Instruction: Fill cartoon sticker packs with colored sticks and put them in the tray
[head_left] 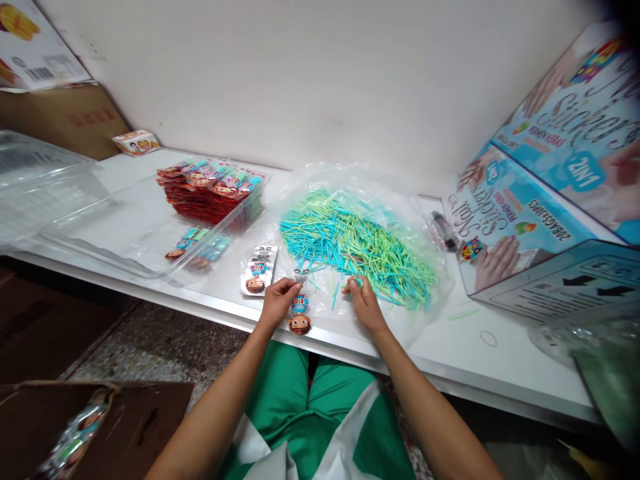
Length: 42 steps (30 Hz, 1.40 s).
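The white tabletop (500, 347) carries a heap of blue and green sticks (357, 247) on clear plastic, straight ahead of me. My right hand (366, 308) sits at the heap's near edge, fingers pinched narrow on the nearest sticks. My left hand (277, 301) holds a small cartoon packet (300, 317) by its top, just beside the tabletop's front edge.

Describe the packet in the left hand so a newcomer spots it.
On the white table, find the pile of blue and green sticks. At its near left corner, the left hand pinches a small packet with a cartoon face. Unlike the loose packet beside it and the stacked ones, it alone is held.
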Each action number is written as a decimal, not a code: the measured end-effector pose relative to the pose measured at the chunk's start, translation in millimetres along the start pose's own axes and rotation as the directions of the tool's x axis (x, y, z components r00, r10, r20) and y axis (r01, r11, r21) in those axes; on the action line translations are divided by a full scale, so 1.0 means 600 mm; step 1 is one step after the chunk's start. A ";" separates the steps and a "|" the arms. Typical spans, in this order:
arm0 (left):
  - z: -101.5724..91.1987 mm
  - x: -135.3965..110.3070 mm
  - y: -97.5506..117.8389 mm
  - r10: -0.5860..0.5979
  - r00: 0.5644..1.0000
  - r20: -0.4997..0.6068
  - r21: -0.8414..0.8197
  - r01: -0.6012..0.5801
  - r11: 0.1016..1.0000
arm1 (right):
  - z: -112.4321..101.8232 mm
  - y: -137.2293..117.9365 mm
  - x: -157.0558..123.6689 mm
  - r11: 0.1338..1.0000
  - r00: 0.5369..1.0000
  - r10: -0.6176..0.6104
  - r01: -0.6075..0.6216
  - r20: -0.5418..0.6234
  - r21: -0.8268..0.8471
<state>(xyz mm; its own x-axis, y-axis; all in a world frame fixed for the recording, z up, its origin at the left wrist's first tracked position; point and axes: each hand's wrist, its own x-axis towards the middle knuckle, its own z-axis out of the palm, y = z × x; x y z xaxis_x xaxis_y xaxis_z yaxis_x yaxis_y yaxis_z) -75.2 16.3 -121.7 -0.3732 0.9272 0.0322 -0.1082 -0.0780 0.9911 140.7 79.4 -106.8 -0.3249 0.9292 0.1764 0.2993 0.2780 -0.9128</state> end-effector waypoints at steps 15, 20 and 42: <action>0.021 -0.034 0.102 -0.078 0.992 0.100 -0.353 0.108 0.929 | -0.012 0.001 -0.012 1.000 1.000 -0.014 0.014 -0.011 0.003; 0.041 -0.064 0.113 -0.166 0.972 0.166 -0.355 0.217 0.909 | -0.013 0.000 -0.014 0.999 0.997 -0.028 0.031 -0.078 0.030; 0.055 -0.084 0.106 -0.353 0.911 0.213 -0.335 0.407 0.850 | -0.014 0.008 -0.023 1.000 0.999 0.023 -0.023 -0.033 -0.005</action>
<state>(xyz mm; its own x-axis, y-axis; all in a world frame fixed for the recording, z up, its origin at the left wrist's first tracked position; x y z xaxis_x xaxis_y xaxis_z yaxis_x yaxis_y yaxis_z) -32.7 -23.0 -56.3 -0.1060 0.9502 -0.2931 -0.5522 0.1889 0.8120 154.3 69.9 -110.3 -0.2881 0.9428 0.1674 0.3111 0.2575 -0.9148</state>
